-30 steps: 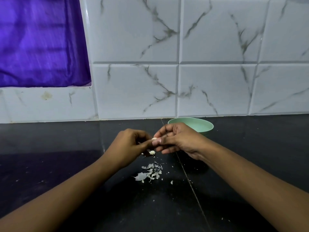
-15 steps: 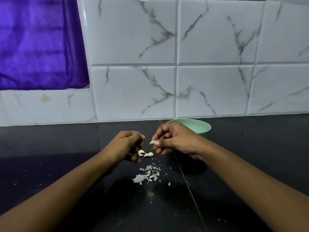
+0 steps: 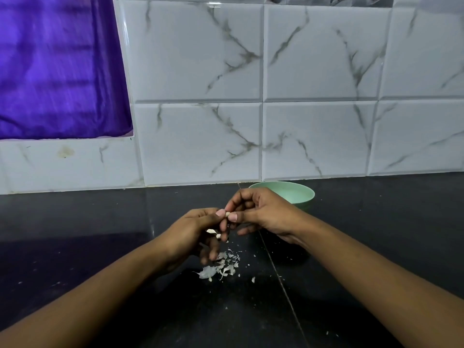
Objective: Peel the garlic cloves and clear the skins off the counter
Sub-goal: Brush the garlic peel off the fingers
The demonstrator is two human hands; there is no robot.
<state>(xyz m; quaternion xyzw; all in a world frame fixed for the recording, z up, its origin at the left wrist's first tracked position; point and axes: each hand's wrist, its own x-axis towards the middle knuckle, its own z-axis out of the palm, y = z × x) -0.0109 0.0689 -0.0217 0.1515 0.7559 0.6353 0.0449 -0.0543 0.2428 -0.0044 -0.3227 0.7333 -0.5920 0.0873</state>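
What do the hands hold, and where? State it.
The right hand and left hand pinch a small pale garlic clove, one at each end; the left also holds pale garlic bits under its fingers.

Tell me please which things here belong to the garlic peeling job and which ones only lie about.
Job: garlic clove, pinched between left hand and right hand; skins heaped on the counter.
Lying about: green bowl behind the right hand, use unclear; purple cloth; tiled wall.
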